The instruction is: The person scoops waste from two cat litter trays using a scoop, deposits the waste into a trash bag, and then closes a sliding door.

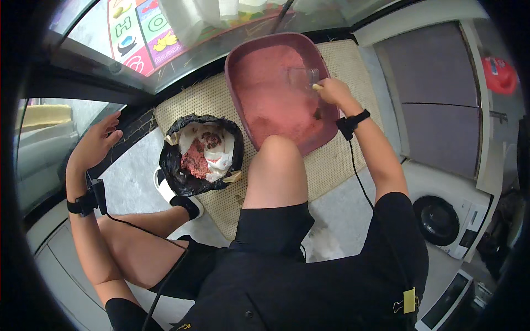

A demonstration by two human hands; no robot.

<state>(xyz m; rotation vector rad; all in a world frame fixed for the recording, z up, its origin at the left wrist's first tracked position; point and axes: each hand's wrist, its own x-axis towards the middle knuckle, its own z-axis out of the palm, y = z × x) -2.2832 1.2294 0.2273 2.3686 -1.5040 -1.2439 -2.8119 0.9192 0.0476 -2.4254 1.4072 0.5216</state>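
My right hand point(334, 92) grips the pale handle of a litter scoop point(304, 77), its blurred, see-through head over the pinkish-red litter point(269, 99). This granular litter fills a dark red plastic litter box point(330, 124), with a dark clump point(317, 113) near the box's right side. My left hand point(94, 138) is raised at the left beside the dark door frame, fingers apart and holding nothing. Between my left hand and the box stands a bin lined with a black plastic bag point(198, 189). Inside it lie reddish litter with dark clumps point(194, 161) and crumpled white tissue point(219, 163).
A beige woven mat point(331, 178) lies under the box. Glass panels point(194, 62) stand beyond it, with a colourful alphabet mat point(153, 33) behind. To the right are grey cabinet doors point(439, 99) and a white washing machine point(451, 207). My knee point(281, 149) overlaps the box's near edge.
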